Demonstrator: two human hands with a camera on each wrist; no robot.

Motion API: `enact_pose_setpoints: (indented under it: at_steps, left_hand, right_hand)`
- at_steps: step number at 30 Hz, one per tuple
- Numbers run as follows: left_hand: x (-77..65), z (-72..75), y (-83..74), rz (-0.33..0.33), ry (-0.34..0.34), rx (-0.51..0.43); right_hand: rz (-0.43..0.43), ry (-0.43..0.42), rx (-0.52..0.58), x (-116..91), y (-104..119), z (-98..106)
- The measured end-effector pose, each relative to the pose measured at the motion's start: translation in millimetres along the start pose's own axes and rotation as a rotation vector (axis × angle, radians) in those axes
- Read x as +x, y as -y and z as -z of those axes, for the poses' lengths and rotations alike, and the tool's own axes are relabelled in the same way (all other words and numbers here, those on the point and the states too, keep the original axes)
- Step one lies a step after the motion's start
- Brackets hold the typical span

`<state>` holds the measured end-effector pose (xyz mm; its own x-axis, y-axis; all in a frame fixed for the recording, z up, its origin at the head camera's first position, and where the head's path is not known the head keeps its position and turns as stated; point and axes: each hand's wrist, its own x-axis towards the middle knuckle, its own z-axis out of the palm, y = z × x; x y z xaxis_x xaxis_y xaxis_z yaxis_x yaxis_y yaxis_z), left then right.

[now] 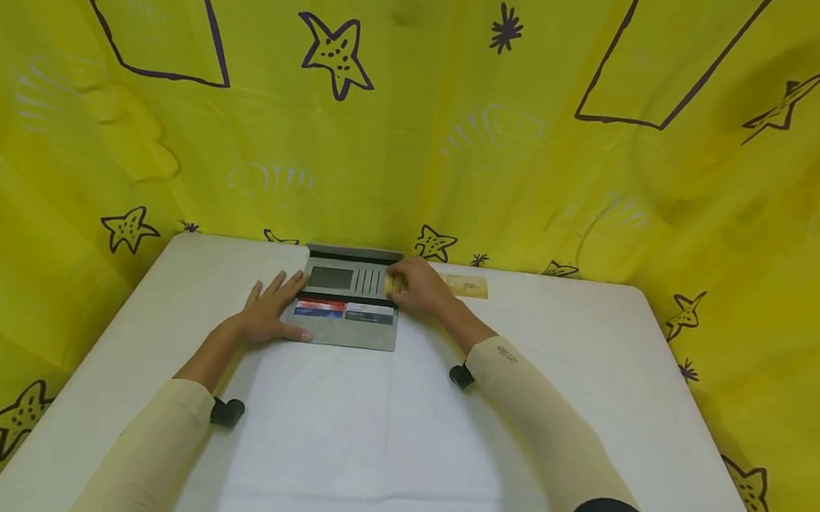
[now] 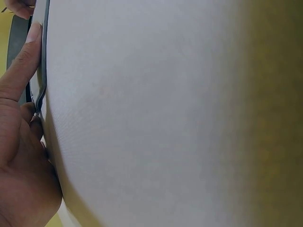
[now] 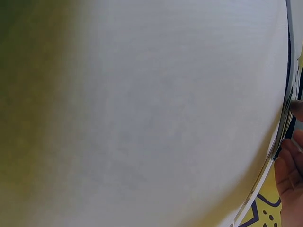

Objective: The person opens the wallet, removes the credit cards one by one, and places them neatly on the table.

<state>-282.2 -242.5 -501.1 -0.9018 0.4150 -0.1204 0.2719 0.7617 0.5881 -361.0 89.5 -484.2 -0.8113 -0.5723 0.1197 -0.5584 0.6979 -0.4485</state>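
A grey wallet (image 1: 345, 333) lies unfolded at the far edge of the table, with a dark window and a row of slots in its upper half. A red-and-blue card (image 1: 320, 308) and a white-and-grey card (image 1: 369, 314) sit in its lower half. My left hand (image 1: 269, 310) rests at the wallet's left side, fingers spread and thumb (image 2: 24, 59) over the lower corner. At the right end of the slots, my right hand (image 1: 418, 287) pinches a gold card (image 1: 391, 284), which its fingers partly cover.
Another gold card (image 1: 471, 287) lies on the white table (image 1: 380, 432), right of the wallet and just behind the right hand. A yellow curtain (image 1: 391, 140) with starfish drawings hangs close behind the table's far edge and along both sides.
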Motion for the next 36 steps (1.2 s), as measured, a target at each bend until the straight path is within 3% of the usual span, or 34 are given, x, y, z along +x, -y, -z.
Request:
enact_pose_setpoints:
  at_steps: [10, 19, 36]
  left_hand:
    - [0.8, -2.6, 1.8, 0.003, 0.005, 0.005]
    - [2.1, -4.3, 0.8, 0.005, 0.003, 0.01]
    - [-0.4, -0.4, 0.0, 0.003, -0.004, 0.012]
  right_hand:
    - [-0.01, 0.036, 0.015, 2, 6, 3]
    - [-0.03, 0.094, -0.046, 8, 3, 6]
    - [0.005, 0.103, -0.082, 10, -5, 9]
